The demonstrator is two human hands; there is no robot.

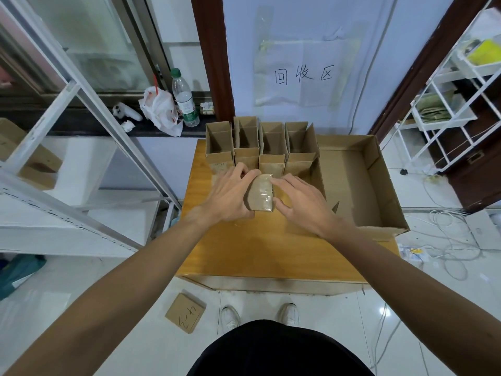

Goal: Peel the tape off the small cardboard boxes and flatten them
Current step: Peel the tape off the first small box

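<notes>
A small taped cardboard box (260,193) stands on the wooden table (257,248), its top sealed with clear tape. My left hand (230,195) grips its left side, fingers curled over the far top edge and thumb at the near corner. My right hand (301,200) lies against the right side, index finger along the top right edge and thumb at the near right corner. Behind it stands a row of several small open boxes (271,143) with raised flaps, and more small boxes in front of them.
A large open shallow cardboard box (379,185) sits on the table's right. A flat cardboard piece (185,312) lies on the floor by my shoes. A plastic bottle (185,99) and bag sit on the ledge at left. A white rack (444,109) and cables are at right.
</notes>
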